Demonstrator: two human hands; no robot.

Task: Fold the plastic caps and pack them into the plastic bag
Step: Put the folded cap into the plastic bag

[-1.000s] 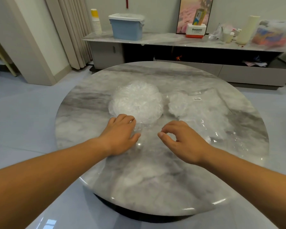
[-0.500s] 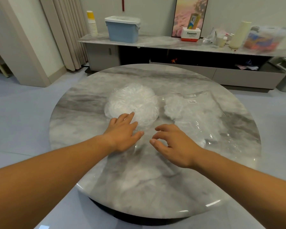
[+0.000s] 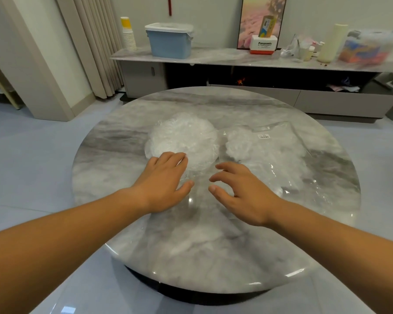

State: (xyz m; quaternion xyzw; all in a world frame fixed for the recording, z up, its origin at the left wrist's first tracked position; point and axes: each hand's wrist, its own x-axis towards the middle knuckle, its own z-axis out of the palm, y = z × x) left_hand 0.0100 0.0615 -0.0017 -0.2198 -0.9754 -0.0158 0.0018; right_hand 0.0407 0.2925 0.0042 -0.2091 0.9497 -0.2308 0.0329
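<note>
Resting on the near edge of the plastic caps pile (image 3: pixel 184 137), left hand (image 3: pixel 166 180) has relaxed fingers, gripping nothing. Right hand (image 3: pixel 243 191) hovers beside it, fingers spread, empty. Pile sits mid-bench (image 3: pixel 213 245); plastic bag (image 3: pixel 279 155) lies just right of it.
</note>
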